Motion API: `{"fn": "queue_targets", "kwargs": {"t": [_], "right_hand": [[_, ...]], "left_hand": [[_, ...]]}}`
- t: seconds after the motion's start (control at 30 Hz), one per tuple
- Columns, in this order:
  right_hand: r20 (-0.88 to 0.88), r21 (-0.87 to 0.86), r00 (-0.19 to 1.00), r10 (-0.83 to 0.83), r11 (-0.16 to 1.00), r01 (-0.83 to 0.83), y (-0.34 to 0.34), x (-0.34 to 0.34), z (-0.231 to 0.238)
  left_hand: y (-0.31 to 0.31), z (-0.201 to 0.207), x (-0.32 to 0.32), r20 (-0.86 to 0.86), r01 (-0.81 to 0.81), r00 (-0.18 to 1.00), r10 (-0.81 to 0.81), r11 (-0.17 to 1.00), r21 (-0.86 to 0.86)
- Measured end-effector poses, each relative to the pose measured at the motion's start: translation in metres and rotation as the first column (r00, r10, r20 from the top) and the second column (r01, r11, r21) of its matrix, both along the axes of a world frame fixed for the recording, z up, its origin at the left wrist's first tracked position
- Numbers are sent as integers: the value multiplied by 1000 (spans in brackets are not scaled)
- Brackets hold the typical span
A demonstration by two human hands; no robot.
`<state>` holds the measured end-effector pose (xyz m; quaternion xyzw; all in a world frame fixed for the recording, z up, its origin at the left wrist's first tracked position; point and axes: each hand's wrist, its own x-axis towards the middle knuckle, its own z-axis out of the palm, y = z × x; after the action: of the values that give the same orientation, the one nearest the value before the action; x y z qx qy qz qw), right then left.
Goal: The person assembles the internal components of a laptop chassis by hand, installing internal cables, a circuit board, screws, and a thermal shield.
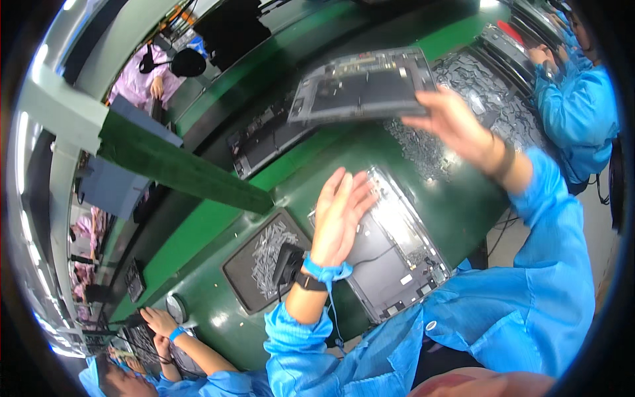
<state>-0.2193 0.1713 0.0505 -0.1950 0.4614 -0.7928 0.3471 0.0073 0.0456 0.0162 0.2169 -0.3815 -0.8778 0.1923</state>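
Note:
My right hand (453, 126) is raised and closed on the near right corner of a laptop base (360, 86). That base is tilted in the air, its inner boards exposed. A second laptop base (383, 268), dark with a bright board area at its far end, lies on the green bench in front of me. Over its left side my left hand (338, 221) hovers with fingers stretched out, holding nothing. A blue wrist strap (326, 270) with a hanging cord and a black band circle my left wrist.
A dark tray (238, 268) of small grey strips (268, 255) sits left. Dark flat pieces (469, 83) and smaller bits (420, 149) lie far right. Another laptop base (268, 135) rests beyond. A green post (178, 159) rises left. Co-workers in blue sit at both sides.

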Motion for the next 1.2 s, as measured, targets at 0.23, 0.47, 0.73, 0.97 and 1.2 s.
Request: {"fn": "queue_targets", "kwargs": {"t": [0.23, 0.47, 0.73, 0.97, 1.2], "right_hand": [[49, -28, 995, -86, 996, 88, 79, 161, -43], [-909, 60, 415, -21, 982, 181, 79, 68, -9], [-832, 92, -541, 125, 992, 87, -17, 89, -21], [-804, 11, -594, 32, 999, 39, 7, 97, -15], [-861, 209, -445, 247, 969, 134, 67, 125, -41]], "left_hand": [[23, -14, 35, -118, -360, 930, 348, 927, -102], [5, -36, 102, 149, -161, 972, 180, 978, -130], [17, -62, 108, 300, -19, 943, 143, 924, -382], [10, -24, 110, 521, 322, 806, 282, 529, -785], [1, -19, 119, 545, 221, 770, 330, 664, -714]]}}
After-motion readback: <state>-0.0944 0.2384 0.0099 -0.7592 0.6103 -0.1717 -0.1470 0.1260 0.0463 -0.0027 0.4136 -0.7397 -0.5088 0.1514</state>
